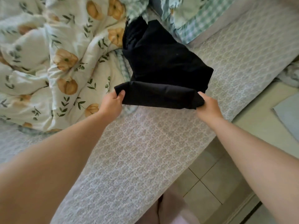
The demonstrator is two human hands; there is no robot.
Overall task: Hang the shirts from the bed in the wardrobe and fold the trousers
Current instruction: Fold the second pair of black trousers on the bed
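A bed (137,159) covered with a pale grey-blue patterned spread fills most of the head view, with tiled floor (210,183) showing past its edge at lower right. A crumpled floral duvet (56,62), cream with orange flowers and green leaves, is heaped on the left half and touches the left side of the dark cloth. A green checked pillow (186,21) lies at the top, just beyond the cloth's far end. At the right edge, a pale blue flat item (288,117) rests on a low light surface beside the bed.

The black trousers (161,62) lie on the spread near the middle, their near end turned over into a thick band. The left hand (111,104) pinches the band's left corner, thumb on top and fingers curled under. The right hand (208,105) clamps the right corner the same way, fingers closed on the fabric. Both bare forearms reach in from the bottom corners, well apart.
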